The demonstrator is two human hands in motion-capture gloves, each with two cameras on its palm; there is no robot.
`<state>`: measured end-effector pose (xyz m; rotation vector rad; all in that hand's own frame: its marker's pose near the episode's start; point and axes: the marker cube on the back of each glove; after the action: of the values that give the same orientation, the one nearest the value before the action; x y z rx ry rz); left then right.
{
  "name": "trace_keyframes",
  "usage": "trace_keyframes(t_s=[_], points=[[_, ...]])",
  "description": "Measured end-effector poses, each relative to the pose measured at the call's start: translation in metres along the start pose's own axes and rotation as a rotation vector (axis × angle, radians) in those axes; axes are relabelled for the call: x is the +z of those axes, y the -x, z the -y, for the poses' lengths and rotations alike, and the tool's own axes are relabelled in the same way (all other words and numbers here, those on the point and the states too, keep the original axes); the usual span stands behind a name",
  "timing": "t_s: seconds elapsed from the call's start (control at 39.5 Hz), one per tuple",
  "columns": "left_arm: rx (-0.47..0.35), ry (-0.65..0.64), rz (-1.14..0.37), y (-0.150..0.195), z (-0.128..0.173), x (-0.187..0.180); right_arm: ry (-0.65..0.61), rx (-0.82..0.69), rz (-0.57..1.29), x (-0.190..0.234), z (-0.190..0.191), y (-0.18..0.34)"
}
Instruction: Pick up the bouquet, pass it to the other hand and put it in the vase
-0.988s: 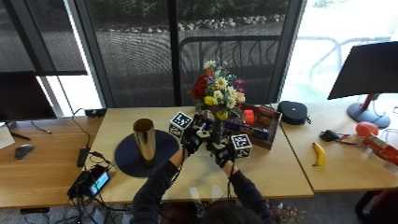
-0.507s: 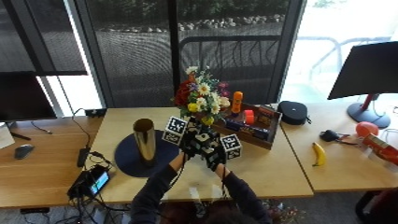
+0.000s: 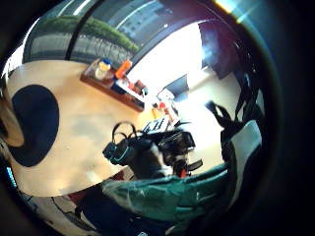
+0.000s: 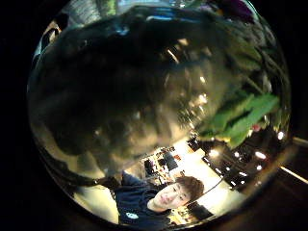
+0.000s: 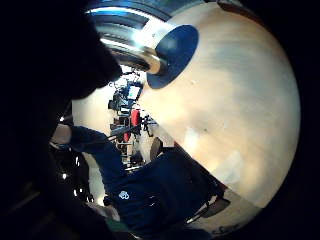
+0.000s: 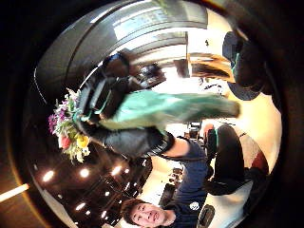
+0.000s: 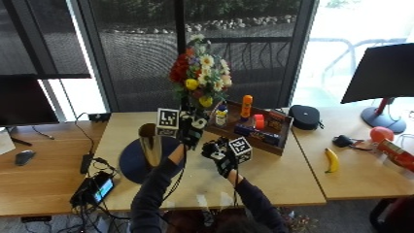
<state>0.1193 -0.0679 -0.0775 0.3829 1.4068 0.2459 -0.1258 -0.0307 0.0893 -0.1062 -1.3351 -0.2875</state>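
A bouquet (image 7: 199, 73) of red, white and yellow flowers stands upright above the table, its stems gripped in my left hand (image 7: 191, 128). The right thumb side palm view shows that hand (image 6: 102, 102) around the green-wrapped stems (image 6: 171, 108), whose lower end hangs free. My right hand (image 7: 220, 153) is lower and to the right, apart from the stems, fingers loosely curled and holding nothing. A tall brass vase (image 7: 150, 141) stands on a dark blue round mat (image 7: 132, 165), just left of my left hand. The flowers are higher than the vase mouth.
A wooden tray (image 7: 275, 138) with bottles and boxes sits behind my hands. To the right lie a black pouch (image 7: 304, 116) and a banana (image 7: 331, 159). A phone with cables (image 7: 97, 187) lies at the front left, near the table edge.
The bouquet has moved left and up toward the vase in my left hand. My right hand has come off the stems and dropped lower right.
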Motion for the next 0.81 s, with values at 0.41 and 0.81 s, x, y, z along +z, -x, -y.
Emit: trace_keyframes(t_s=[0.41,0.81], points=[[0.061,-0.466,0.135,-0.070,0.068,-0.166,-0.085,-0.022,-0.021,-0.037,-0.008,0.011],[-0.132,-0.481,0.092,0.055,0.104,-0.216,-0.194,-0.105,-0.195,-0.039,-0.002,-0.003]])
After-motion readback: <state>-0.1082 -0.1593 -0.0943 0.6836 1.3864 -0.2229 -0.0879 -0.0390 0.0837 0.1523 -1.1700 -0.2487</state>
